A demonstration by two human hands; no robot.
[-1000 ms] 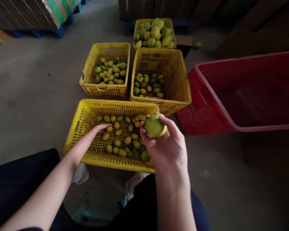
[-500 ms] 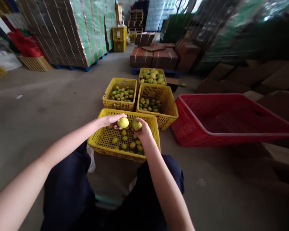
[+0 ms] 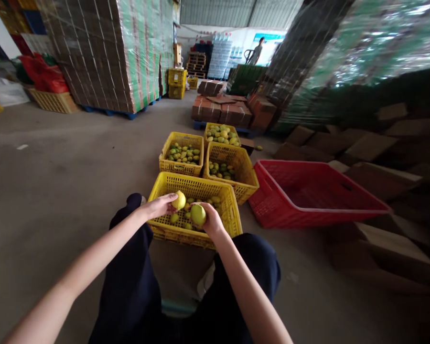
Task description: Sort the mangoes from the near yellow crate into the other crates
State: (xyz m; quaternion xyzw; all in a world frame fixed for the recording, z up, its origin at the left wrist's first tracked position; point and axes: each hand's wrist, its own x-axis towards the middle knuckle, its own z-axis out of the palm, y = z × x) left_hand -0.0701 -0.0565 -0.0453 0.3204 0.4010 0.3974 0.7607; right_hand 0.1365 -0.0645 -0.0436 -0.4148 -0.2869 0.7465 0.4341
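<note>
My left hand (image 3: 161, 206) holds a yellow lemon (image 3: 179, 200) over the near yellow crate (image 3: 195, 180). Close beside it, my right hand (image 3: 212, 220) grips a greener lemon (image 3: 198, 215), with a small gap between the two fruits. Below them, several yellow-green lemons (image 3: 174, 218) lie scattered on the bottom of the near crate, partly hidden by my hands. Behind this crate stand a left yellow crate (image 3: 181, 166) and a right yellow crate (image 3: 247, 184), each partly filled with similar fruit. A fuller yellow crate (image 3: 208, 128) is farther back.
A large red crate (image 3: 272, 210) stands to the right. Flattened cardboard boxes (image 3: 370, 143) pile up beyond it. Wrapped pallet stacks (image 3: 93, 57) rise on the left, brown cartons (image 3: 220, 110) sit behind the crates, and a person (image 3: 258, 51) is in the far background.
The view has tilted up, showing more of the background. My hands still hold the lemons; the right one is now lower and nearer me, with its lemon's side facing the camera.
</note>
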